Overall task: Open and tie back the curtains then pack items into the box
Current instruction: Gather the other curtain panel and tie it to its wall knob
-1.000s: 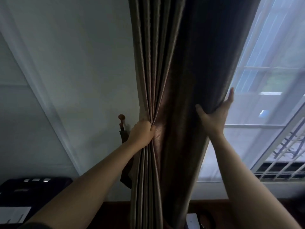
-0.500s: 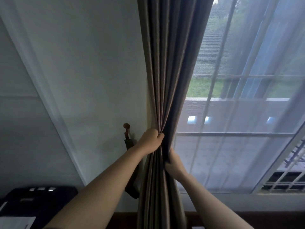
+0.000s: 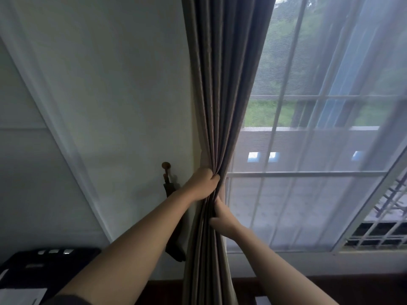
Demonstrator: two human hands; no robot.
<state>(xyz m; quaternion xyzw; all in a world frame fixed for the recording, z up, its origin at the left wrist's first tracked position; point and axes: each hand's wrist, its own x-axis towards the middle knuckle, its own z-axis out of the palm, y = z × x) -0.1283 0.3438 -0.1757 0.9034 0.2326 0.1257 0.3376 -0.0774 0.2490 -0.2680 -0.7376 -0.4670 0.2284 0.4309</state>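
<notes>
A dark brown-grey curtain [image 3: 222, 89] hangs bunched into tight folds at the window's left side. My left hand [image 3: 202, 183] is clenched around the gathered folds at about mid height. Just below it, my right hand [image 3: 221, 216] grips the curtain's right edge, fingers partly hidden in the fabric. On the wall left of the curtain a wooden knob hook [image 3: 166, 166] carries a dark tie-back [image 3: 172, 219] that hangs down, partly behind my left forearm. No box is in view.
A sheer white curtain [image 3: 319, 150] covers the window pane to the right. A black device [image 3: 44, 267] with light buttons sits at the lower left, with white paper [image 3: 19, 294] in front. A dark wooden surface [image 3: 363, 289] runs below the window sill.
My right hand swept the curtain's loose edge leftward and down to join the bunch under my left hand. The window is now uncovered. The view shifted slightly.
</notes>
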